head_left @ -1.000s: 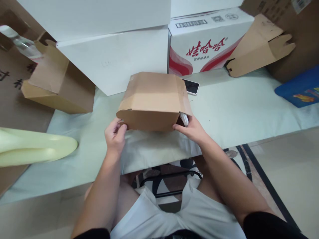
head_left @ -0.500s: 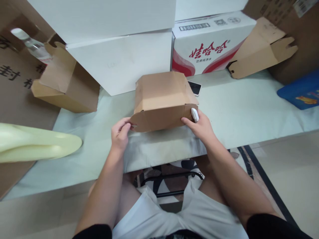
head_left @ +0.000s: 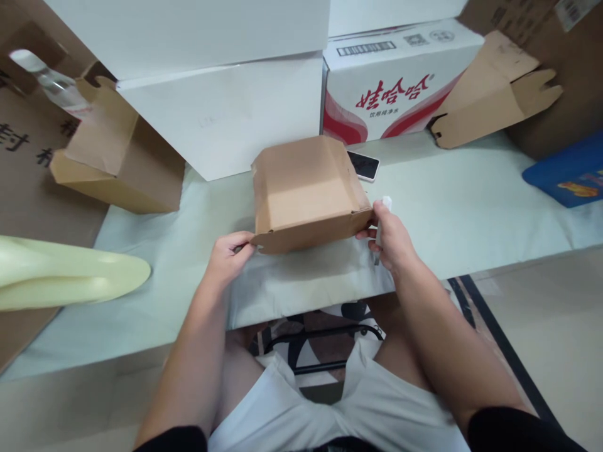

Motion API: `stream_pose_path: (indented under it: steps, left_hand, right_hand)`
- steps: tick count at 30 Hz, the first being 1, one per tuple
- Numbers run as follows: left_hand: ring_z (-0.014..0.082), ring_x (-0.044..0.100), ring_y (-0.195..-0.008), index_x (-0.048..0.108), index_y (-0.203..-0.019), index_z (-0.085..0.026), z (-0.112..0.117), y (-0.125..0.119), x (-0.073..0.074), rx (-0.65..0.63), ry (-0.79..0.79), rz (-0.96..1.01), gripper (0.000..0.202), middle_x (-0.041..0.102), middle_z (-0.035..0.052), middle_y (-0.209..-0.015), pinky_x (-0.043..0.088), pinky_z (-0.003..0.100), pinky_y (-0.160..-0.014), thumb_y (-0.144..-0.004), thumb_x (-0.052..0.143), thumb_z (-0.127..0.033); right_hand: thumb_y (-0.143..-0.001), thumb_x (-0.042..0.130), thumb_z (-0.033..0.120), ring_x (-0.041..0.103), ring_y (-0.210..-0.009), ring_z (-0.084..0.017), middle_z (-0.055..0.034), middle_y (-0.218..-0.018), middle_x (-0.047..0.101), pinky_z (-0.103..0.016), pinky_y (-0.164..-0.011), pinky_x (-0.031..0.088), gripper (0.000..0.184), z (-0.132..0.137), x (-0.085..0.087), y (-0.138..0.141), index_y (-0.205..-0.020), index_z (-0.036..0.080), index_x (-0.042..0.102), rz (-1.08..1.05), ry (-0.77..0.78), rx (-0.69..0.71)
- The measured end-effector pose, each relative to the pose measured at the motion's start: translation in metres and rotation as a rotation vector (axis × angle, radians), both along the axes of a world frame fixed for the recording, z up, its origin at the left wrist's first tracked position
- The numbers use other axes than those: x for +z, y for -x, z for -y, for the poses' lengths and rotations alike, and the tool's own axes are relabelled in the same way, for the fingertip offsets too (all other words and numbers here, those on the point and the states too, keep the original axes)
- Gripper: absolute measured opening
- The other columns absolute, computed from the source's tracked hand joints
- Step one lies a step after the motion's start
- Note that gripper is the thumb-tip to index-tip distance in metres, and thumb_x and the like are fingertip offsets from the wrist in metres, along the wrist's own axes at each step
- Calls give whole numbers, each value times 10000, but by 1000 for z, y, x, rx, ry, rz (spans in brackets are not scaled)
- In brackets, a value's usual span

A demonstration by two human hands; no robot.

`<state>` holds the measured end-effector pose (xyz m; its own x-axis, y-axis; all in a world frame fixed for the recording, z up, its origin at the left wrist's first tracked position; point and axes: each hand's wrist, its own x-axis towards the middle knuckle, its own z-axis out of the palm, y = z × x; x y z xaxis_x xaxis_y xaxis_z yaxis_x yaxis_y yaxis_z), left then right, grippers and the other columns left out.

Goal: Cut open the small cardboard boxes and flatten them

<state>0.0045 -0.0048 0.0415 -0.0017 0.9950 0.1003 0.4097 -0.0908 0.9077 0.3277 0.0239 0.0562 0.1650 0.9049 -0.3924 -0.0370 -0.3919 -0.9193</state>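
Note:
A brown cardboard box [head_left: 301, 185] lies in front of me on the table, its front flap [head_left: 306, 233] tilted down toward me. My left hand [head_left: 230, 254] pinches the left end of that flap between thumb and fingers. At the box's front right corner, my right hand [head_left: 391, 235] is closed around a slim white tool [head_left: 379, 235] with a dark, narrow lower end; its exact kind is unclear. The right fingertips touch the end of the flap. Just behind the box's right side is a phone [head_left: 363, 166] with a dark screen.
White cartons [head_left: 226, 119] and a white-and-red water carton [head_left: 396, 88] line the back. An open cardboard box [head_left: 127, 157] with a clear bottle [head_left: 59, 88] stands left, near a pale yellow object [head_left: 75, 273]. At right are another open cardboard box [head_left: 485, 107] and a blue packet [head_left: 565, 172].
The box's front flap has tilted further down and the phone shows more. My right hand has shifted right and turned, from thumb on the flap to fingers at its corner.

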Motion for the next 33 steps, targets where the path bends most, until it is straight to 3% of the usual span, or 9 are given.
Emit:
stream_pose_path:
  steps: [6,10,13,16,20,26,33]
  left_hand:
    - [179,602,-608,730,-573,-231,2,-2,-1,98,-120,-22,147,672,29,-633,489,296,-611,-653,607,-245]
    - [181,615,-631,732,-599,-232,3,-4,-1,84,-177,-25,154,677,34,-663,508,298,-632,-676,598,-222]
    - [186,619,-644,710,-584,-230,3,-5,-2,67,-211,-47,139,679,35,-678,513,307,-652,-673,604,-212]
    - [194,634,-679,719,-610,-226,3,-4,-3,90,-216,-68,129,679,41,-702,540,318,-702,-680,612,-212]
    - [191,661,-747,758,-737,-217,0,-1,-9,131,-217,-87,147,709,47,-790,554,300,-728,-707,614,-213]
    - [171,679,-778,753,-953,-211,-4,4,-20,201,-167,-101,219,717,39,-879,590,303,-797,-784,624,-263]
    - [163,670,-750,738,-994,-209,-6,3,-23,178,-139,-93,227,737,43,-914,599,305,-807,-804,625,-261]
  right_hand:
    - [-620,731,444,587,-510,-115,1,-753,591,-211,-356,164,379,3,9,1,-811,248,468,-98,-22,-16]
    - [-672,727,503,577,-469,-104,6,-755,622,-212,-341,161,393,3,8,1,-847,247,487,-143,-39,-23]
    - [-735,710,559,484,-409,-91,36,-613,556,-224,-343,180,385,3,3,1,-836,241,518,-96,-39,7]
    - [-714,742,510,410,-374,-79,83,-518,463,-221,-351,186,367,4,1,0,-806,249,501,-100,-67,13]
    - [-710,735,488,372,-355,-70,96,-481,428,-221,-353,183,375,6,2,1,-746,262,439,-114,-96,30]
    - [-663,741,475,368,-336,-61,103,-460,408,-210,-341,148,367,6,3,2,-716,252,454,-128,-95,1]
    - [-677,754,435,381,-335,-55,106,-479,424,-203,-339,153,364,5,1,0,-718,251,443,-166,-99,-6]
